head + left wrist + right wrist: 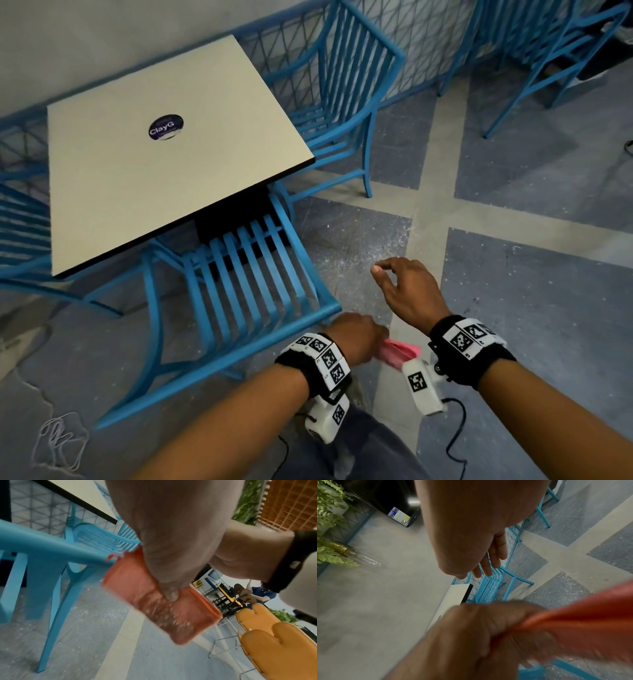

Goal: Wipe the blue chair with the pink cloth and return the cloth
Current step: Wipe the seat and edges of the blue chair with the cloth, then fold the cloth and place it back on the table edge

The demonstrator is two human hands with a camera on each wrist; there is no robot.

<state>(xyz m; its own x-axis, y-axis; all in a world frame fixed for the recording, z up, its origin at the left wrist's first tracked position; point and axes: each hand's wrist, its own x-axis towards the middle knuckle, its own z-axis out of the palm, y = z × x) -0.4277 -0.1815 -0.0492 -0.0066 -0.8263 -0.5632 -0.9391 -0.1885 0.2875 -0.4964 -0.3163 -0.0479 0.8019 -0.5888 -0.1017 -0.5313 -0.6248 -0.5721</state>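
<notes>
A blue slatted chair is tucked under the table, its curved top rail nearest me. My left hand grips the folded pink cloth just off the right end of that rail. In the left wrist view the cloth hangs below my fist beside the rail, with pale specks on it. My right hand hovers above the floor to the right of the chair, fingers loosely spread and holding nothing. In the right wrist view the cloth shows blurred in my left fist.
A cream square table with a round sticker stands over the chair. More blue chairs ring it, and a wire fence runs behind. The tiled floor lies to the right. Orange chairs stand beyond.
</notes>
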